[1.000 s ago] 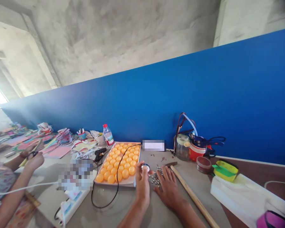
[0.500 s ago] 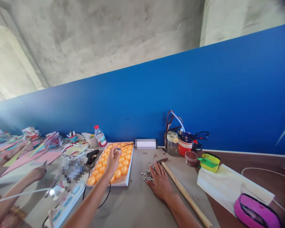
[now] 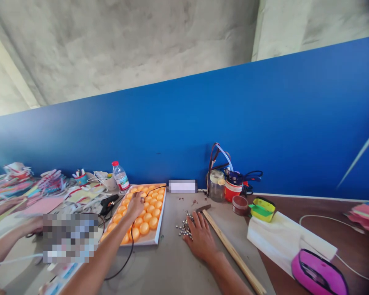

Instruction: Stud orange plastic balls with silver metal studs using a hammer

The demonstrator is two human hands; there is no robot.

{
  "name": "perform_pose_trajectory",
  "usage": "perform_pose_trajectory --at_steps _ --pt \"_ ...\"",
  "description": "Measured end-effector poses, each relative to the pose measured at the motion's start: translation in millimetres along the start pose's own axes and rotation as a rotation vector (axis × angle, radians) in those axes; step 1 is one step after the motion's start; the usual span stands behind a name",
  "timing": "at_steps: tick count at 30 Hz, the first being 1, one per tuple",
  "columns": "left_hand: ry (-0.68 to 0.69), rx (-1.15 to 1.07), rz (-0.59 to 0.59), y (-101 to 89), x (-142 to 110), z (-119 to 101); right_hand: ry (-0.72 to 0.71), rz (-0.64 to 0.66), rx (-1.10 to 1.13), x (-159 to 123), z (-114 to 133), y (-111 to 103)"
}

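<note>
My left hand (image 3: 137,206) is over a white-edged board (image 3: 157,239) covered with rows of orange balls (image 3: 144,228). Its fingers are closed, and a small shiny silver piece shows at the fingertips, largely hidden. My right hand (image 3: 199,237) lies flat on the grey table with its fingers spread, partly covering a pile of small silver ball-like pieces (image 3: 184,230). Beside its fingertips lies a hammer (image 3: 230,249) with a wooden handle and a dark head; the handle slants toward the front right.
A water bottle (image 3: 120,177) stands behind the board. At the back are a glass jar (image 3: 217,189), a red-and-white bucket (image 3: 233,191) and a brown tub (image 3: 240,205). A yellow-green case (image 3: 263,209) and pink case (image 3: 319,273) lie right. Another person's arm (image 3: 10,237) reaches in from the left.
My left hand has shifted on the board, and the silver piece in its fingers shows less now. My right hand stays by the pile. The view has turned slightly right.
</note>
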State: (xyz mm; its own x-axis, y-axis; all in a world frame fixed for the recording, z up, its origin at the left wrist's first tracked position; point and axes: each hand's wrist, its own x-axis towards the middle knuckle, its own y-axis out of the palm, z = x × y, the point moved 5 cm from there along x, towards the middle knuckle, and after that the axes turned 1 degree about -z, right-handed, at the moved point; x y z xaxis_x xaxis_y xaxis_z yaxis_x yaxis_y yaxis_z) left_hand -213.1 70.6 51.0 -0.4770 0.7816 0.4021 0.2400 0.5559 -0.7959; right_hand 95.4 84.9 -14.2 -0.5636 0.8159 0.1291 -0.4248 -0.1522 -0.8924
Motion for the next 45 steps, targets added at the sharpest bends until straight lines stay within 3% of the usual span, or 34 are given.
perform_pose_trajectory --at_steps 4,10,17,27,33,37,41,43,45 --pt "0.095 0.057 0.057 5.9 -3.7 -17.8 0.002 0.012 -0.001 0.2 -0.9 1.4" --pt "0.316 0.101 0.281 25.8 -32.3 -54.2 -0.004 0.012 -0.029 1.0 -1.8 1.3" --pt "0.393 0.171 0.390 31.6 -41.6 -67.0 -0.015 0.028 -0.055 0.6 -1.1 2.1" --pt "0.335 0.203 0.376 33.2 -33.6 -79.1 -0.029 0.011 -0.073 -0.1 -0.4 0.9" --pt "0.253 0.108 0.284 24.1 -32.7 -85.5 -0.023 0.016 -0.073 -0.3 0.9 -0.6" --pt "0.203 -0.045 0.170 8.5 -30.2 -97.0 -0.024 0.011 -0.067 0.4 1.6 -1.0" --pt "0.131 -0.291 0.104 0.0 -46.7 -128.0 -0.023 -0.013 -0.053 1.1 -1.6 1.5" --pt "-0.077 -0.916 0.232 10.5 -67.8 -145.7 -0.033 -0.041 -0.046 1.5 -3.7 3.0" --pt "-0.227 -1.256 0.350 24.2 -94.8 -165.7 -0.058 -0.081 -0.037 1.8 -4.9 3.0"
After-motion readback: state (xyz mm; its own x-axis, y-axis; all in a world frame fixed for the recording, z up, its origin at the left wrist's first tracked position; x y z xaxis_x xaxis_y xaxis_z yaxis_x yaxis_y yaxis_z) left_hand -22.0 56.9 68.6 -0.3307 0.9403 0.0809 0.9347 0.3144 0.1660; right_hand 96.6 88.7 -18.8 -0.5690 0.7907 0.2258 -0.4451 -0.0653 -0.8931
